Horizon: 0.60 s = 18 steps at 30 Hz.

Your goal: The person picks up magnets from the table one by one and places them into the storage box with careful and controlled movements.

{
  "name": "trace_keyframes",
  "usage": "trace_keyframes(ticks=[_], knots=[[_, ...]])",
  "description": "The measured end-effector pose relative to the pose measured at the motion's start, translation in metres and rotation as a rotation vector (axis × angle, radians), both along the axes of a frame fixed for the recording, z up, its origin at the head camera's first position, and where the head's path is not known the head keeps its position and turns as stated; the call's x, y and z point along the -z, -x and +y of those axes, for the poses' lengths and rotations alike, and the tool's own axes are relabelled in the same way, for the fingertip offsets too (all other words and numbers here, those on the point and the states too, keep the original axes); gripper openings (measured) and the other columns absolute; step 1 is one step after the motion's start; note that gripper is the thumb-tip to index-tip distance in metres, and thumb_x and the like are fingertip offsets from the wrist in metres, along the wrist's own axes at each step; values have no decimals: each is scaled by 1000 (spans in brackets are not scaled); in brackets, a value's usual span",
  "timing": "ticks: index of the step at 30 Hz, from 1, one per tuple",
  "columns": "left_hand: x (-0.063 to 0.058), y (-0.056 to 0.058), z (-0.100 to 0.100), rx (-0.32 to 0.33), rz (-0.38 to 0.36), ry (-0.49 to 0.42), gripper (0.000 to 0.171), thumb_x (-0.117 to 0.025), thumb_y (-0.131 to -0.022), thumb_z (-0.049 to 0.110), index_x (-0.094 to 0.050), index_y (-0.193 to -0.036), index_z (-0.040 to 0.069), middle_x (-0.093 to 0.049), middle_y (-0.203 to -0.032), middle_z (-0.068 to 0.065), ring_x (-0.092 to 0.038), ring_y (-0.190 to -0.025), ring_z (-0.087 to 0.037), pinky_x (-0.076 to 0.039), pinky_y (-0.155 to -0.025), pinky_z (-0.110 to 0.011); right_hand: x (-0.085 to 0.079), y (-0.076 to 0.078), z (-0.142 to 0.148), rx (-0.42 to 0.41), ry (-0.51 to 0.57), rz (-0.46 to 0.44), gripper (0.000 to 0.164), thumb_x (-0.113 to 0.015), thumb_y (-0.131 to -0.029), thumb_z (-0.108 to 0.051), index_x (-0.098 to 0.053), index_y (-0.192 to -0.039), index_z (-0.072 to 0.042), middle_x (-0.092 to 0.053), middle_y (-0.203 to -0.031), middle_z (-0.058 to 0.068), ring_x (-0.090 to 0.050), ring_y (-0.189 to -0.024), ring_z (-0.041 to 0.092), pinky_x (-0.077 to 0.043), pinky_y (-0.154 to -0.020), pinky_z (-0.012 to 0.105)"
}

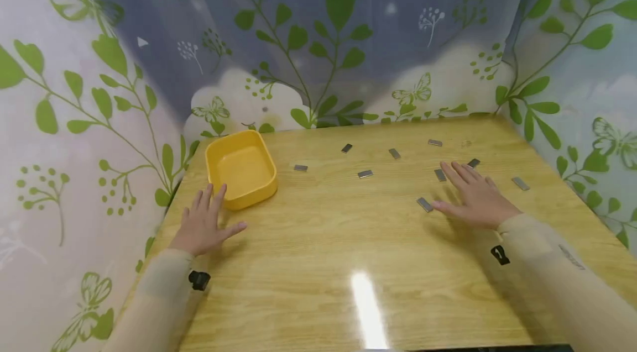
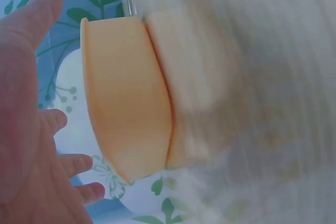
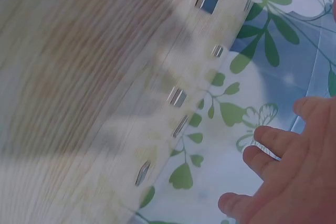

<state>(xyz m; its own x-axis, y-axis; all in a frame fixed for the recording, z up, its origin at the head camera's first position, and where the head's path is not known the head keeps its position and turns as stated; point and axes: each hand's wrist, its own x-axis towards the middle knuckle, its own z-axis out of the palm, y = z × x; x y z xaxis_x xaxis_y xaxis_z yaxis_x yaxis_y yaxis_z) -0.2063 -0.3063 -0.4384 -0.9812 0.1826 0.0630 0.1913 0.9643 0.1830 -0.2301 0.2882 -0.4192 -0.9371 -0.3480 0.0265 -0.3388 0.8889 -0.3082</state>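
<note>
In the head view my left hand [image 1: 201, 225] hovers with spread fingers beside the near left corner of a yellow square tray [image 1: 249, 197]. The left wrist view shows the tray's outer wall [image 2: 126, 98], with the thumb and fingertips apart from it. My right hand [image 1: 475, 200] reaches over the right part of the table, fingers straight and spread, holding nothing. Close to its thumb lies a small grey rectangular piece [image 1: 424, 204]. A second grey piece [image 1: 440, 175] lies by its fingertips, and a third piece [image 1: 474, 163] shows just past the fingers.
More flat grey pieces lie scattered over the wooden table [image 1: 308, 252], such as one near the tray [image 1: 301, 168], one in the middle [image 1: 365, 174] and one far right [image 1: 520, 183]. Leaf-patterned cloth walls [image 1: 318, 64] stand along the back and both sides.
</note>
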Motion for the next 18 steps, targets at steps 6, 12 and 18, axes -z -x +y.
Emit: trace_keyframes(ticks=[6,12,18], knots=[[-4,12,-7,7,33,-25,106,-51,-82,74,-7,-155,9,-9,-154,-30,-13,-137,-54,-19,-98,-75,4,9,-16,-45,46,-18,94,-53,-90,-61,-2,-155,-17,-13,-155,26,-13,-139,51,-15,-103,70],[-12,36,-27,-21,33,-105,104,-49,-85,71,-5,-154,5,-11,-153,-32,-16,-137,-53,-22,-102,-68,4,26,-43,-81,134,-78,87,-49,-93,-59,-2,-155,-20,-11,-158,17,-14,-142,42,-18,-107,64],[-23,53,-46,-83,-56,-152,104,-43,-87,72,-1,-154,6,-7,-153,-34,-12,-137,-54,-21,-101,-71,5,41,-92,-159,203,-113,81,-46,-96,-54,-7,-155,-14,-16,-158,15,-21,-141,38,-21,-111,56]])
